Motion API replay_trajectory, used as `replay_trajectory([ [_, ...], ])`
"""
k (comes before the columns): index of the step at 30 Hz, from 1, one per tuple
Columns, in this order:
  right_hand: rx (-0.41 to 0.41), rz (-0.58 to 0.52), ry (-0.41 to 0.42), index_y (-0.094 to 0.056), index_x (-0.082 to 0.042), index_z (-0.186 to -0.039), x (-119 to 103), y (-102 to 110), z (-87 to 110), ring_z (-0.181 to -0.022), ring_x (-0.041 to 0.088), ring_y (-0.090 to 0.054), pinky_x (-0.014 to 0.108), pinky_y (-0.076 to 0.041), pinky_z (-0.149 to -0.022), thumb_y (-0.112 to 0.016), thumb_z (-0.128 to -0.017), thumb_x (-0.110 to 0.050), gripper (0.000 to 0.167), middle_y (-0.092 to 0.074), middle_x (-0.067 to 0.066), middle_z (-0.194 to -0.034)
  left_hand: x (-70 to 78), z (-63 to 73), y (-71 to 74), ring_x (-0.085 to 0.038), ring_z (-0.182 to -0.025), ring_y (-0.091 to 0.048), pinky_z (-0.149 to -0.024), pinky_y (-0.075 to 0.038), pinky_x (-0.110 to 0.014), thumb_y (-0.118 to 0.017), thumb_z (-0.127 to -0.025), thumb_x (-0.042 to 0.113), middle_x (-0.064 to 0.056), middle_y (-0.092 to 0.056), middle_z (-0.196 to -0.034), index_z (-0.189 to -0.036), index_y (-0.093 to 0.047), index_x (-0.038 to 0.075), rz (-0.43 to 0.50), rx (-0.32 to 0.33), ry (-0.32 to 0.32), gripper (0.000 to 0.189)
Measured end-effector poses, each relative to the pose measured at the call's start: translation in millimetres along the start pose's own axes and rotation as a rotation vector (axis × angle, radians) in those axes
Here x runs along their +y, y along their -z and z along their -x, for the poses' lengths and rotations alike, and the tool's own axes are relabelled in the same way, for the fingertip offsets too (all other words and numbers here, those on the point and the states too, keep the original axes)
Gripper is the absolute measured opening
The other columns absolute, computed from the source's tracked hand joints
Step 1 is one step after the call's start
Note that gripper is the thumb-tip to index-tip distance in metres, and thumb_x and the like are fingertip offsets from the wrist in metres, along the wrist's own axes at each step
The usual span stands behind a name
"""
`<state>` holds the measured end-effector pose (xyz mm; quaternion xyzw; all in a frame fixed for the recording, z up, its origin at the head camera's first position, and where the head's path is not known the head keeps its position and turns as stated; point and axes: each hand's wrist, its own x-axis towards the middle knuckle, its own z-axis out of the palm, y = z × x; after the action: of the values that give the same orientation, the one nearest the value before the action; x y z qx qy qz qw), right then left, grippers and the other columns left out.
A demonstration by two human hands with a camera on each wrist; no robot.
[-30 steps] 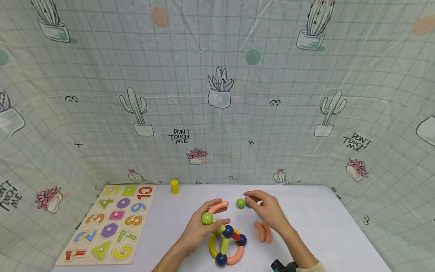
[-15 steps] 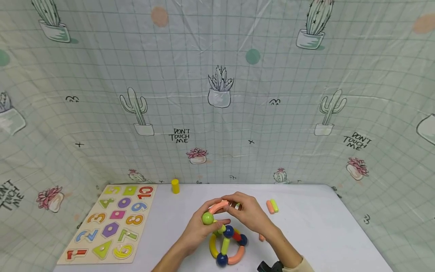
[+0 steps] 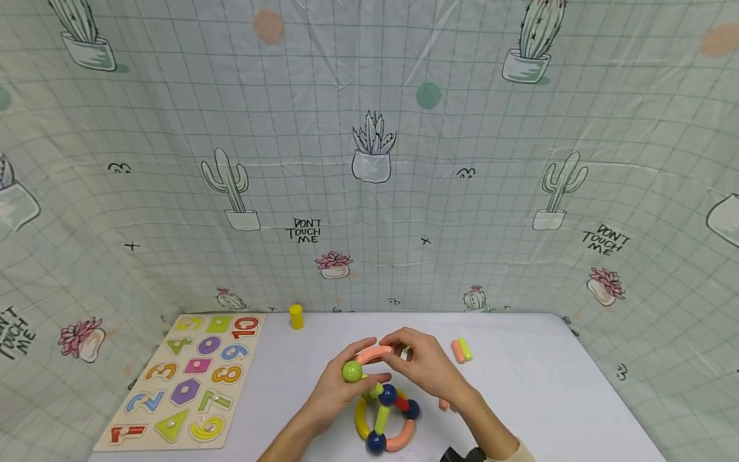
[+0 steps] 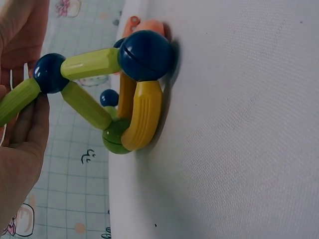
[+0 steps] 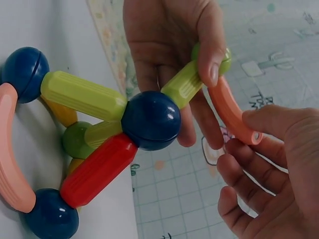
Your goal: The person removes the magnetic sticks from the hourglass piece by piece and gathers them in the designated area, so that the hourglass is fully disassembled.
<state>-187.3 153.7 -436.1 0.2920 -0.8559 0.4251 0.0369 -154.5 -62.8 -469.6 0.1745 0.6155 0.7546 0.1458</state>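
Note:
My left hand (image 3: 330, 393) holds the upper arm of a magnetic ball-and-rod model, its thumb on a light green rod (image 5: 182, 85) beside a green ball (image 3: 352, 371). From that ball a curved pink rod (image 5: 230, 110) reaches out, and my right hand (image 3: 426, 364) pinches its free end between thumb and fingers. The green rod's lower end meets a blue ball (image 5: 151, 120), where a red rod (image 5: 98, 170) and further green rods join. Below, a ring of yellow rods (image 4: 144, 117), curved pink rods and balls rests on the table.
A number-and-shape puzzle board (image 3: 193, 385) lies at the left. A yellow cylinder (image 3: 296, 317) stands near the back edge. Short pink (image 3: 458, 351) and green rods (image 3: 466, 350) lie right of my hands. Other pink pieces (image 3: 444, 404) are partly hidden by my right forearm.
My right hand has moved left from the loose balls at the back to the curved pink rod and now pinches its end. My left hand and the model have hardly moved.

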Motion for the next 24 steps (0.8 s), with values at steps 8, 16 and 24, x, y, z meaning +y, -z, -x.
replay_trajectory([
  [8,-0.057,-0.098,-0.091,-0.07,-0.022,-0.106,-4,4,4.5,-0.085,0.009,-0.065,0.027,-0.052,-0.072,-0.066,-0.098,-0.036,0.016,-0.071,-0.008,-0.095,0.4,-0.5,-0.9,-0.032,-0.114,-0.067,-0.097,-0.052,-0.029,-0.067,-0.095,0.0,-0.018,-0.052,-0.137,-0.152,-0.041,0.016,-0.032,0.027,0.021,0.065],
  [16,-0.159,-0.281,-0.195,-0.072,-0.018,-0.106,-8,2,5.3,-0.085,0.018,-0.069,0.032,-0.055,-0.076,-0.064,-0.099,-0.037,0.021,-0.072,-0.001,-0.095,-1.3,-1.5,1.0,-0.025,-0.116,-0.065,-0.093,-0.053,-0.025,-0.07,-0.093,0.003,-0.016,-0.058,-0.139,-0.151,-0.043,0.016,-0.09,0.043,0.009,0.065],
  [24,-0.244,-0.288,-0.191,-0.077,-0.025,-0.105,-12,-1,4.7,-0.095,0.018,-0.068,0.032,-0.057,-0.08,-0.07,-0.095,-0.037,0.018,-0.074,-0.003,-0.106,-0.4,-1.7,0.8,-0.023,-0.122,-0.063,-0.096,-0.051,-0.024,-0.074,-0.091,0.01,-0.014,-0.058,-0.142,-0.151,-0.043,0.017,-0.089,0.032,-0.003,0.068],
])
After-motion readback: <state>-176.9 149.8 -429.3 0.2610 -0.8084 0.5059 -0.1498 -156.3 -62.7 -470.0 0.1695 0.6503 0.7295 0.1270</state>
